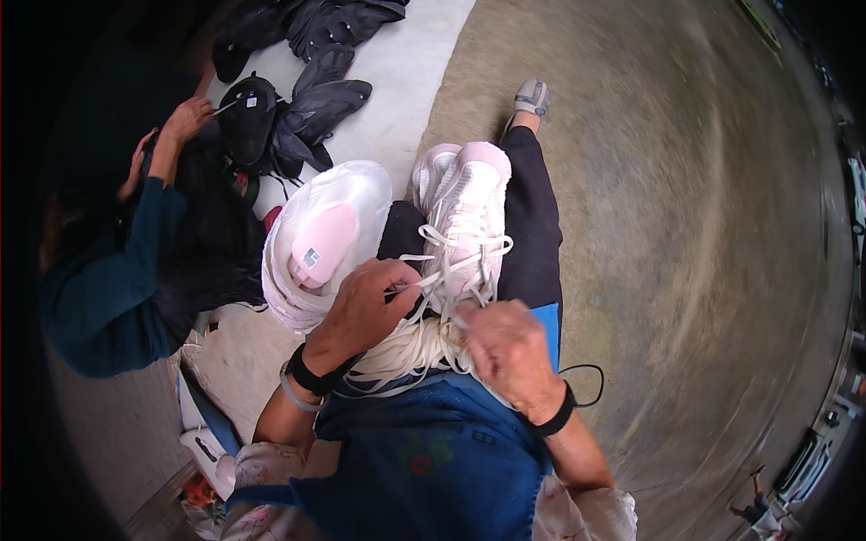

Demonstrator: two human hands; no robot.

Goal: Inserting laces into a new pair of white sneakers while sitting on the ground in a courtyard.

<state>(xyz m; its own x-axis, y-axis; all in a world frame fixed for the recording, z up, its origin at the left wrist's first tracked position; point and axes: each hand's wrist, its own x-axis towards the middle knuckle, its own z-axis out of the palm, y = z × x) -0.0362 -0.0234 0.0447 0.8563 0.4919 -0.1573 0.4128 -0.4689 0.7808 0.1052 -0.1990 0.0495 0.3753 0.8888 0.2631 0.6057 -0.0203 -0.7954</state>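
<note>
A pair of white and pale pink sneakers point(469, 203) rests on my lap, toes pointing away from me. Loose cream lace runs across the front one's tongue and eyelets. My left hand point(365, 302) is closed, pinching a shoelace point(410, 287) beside the shoe's near end. At the shoe's heel end, my right hand point(512, 352) is curled with fingertips close to the laces; motion blurs them, and what they hold cannot be made out. Under both hands a thick bundle of cream laces point(406, 352) lies across my blue apron point(424, 451).
Left of my lap stands a stack of white shoe pieces point(365, 194) with a pink insole point(325, 242) on top. Another person's hand point(188, 117) works with a thin tool at a black shoe point(246, 122). More black shoes point(325, 108) lie on a white surface point(397, 99).
</note>
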